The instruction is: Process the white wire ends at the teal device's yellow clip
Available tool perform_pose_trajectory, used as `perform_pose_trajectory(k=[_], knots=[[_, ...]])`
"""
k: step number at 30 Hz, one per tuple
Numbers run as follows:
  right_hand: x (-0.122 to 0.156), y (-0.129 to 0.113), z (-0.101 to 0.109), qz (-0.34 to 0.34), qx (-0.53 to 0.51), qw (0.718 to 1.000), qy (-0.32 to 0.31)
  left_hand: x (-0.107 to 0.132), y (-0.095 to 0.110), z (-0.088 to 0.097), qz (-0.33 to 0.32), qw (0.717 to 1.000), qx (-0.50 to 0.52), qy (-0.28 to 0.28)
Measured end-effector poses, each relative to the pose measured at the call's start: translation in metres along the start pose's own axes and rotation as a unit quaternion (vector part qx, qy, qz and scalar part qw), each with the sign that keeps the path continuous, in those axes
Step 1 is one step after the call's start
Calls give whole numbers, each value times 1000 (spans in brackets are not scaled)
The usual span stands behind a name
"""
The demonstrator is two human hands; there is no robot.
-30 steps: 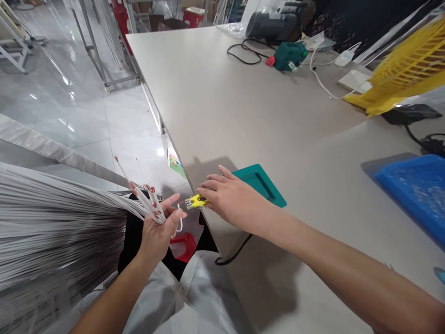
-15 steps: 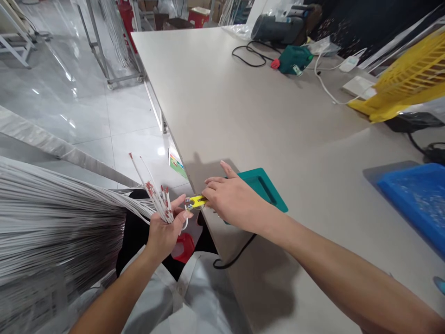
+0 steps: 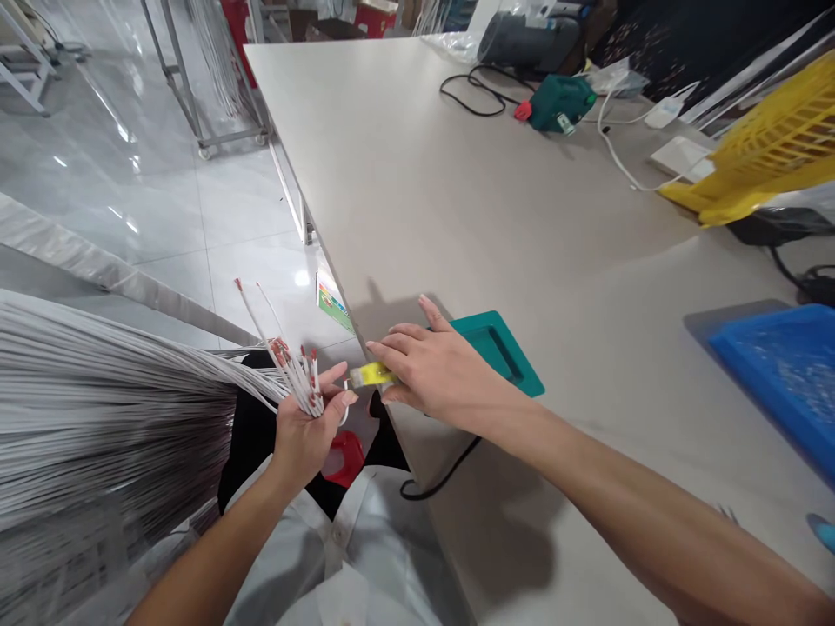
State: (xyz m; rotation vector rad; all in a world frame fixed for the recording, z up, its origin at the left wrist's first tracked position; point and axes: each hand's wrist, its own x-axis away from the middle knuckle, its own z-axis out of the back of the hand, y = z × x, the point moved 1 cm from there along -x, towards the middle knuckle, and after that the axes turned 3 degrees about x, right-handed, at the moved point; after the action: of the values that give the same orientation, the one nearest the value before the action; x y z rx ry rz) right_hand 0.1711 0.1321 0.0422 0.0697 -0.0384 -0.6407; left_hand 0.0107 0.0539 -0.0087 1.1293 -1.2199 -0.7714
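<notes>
My left hand [image 3: 303,430] is closed around the ends of several white wires with red tips [image 3: 297,378], which fan out from a large white bundle [image 3: 97,400] on the left. My right hand [image 3: 434,369] pinches a small yellow connector [image 3: 373,375] at the near edge of the table [image 3: 489,200]. The connector sits just right of my left thumb. Under my right hand lies a teal tray [image 3: 502,348], with a black cable [image 3: 440,474] trailing off the table edge below it.
A blue bin [image 3: 779,365] sits at the right, a tilted yellow basket [image 3: 763,148] behind it. At the far end lie a teal tool [image 3: 557,102], black and white cables and a dark device [image 3: 522,39]. A red stool [image 3: 343,456] stands below; metal racks stand on the glossy floor.
My right hand with the yellow connector has lifted slightly and shifted toward the wire tips. My left hand keeps the wires, with little movement. The camera tilted a little.
</notes>
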Motion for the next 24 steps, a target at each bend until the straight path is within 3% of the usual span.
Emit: perform_pose_trajectory(k=[6,9,12,15,17,21,24], knots=[[0,0,6,-6,-5,1000,19,5,6,6,7,999,35,8],[4,-7,12,-2,-41,992,117,7,5,12,4,998,67,7],[11,-26,12,-24,-121,964,236,9,4,20,19,992,121,-10],[13,-49,2,-40,-260,933,245,12,7,27,44,981,186,-39],[10,-60,-9,-51,-355,900,247,14,11,29,55,973,215,-57],[-1,-70,-27,-94,-553,793,238,18,14,29,81,965,230,-91],[-6,-73,-30,-105,-625,737,235,19,11,30,95,964,224,-102]])
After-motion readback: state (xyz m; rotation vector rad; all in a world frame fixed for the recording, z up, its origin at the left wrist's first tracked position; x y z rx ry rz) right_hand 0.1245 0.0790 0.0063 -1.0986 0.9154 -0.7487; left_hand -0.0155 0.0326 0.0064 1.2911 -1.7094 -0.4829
